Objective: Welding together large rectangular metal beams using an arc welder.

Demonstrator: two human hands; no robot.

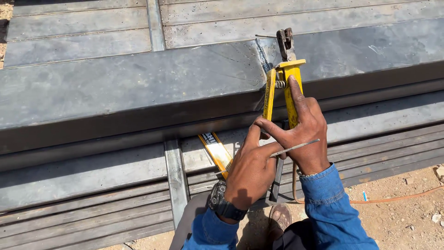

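Note:
My right hand point(309, 132) is wrapped around the yellow handles of a clamp-type electrode holder point(280, 85), with the index finger stretched up along one handle. The holder's dark jaws point(286, 42) rest on top of a long dark steel beam point(138, 83), beside a weld seam. Just below, my left hand point(251, 169), wearing a black wristwatch, pinches a thin grey welding rod point(298, 146) that lies across the back of my right hand. Both sleeves are blue.
A yellow spirit level point(215, 151) lies slanted on the lower steel sections, partly under my left hand. Ribbed steel panels point(83, 185) stack below the beam. An orange cable point(384, 200) runs over sandy ground at the right. My shoe point(280, 215) shows below.

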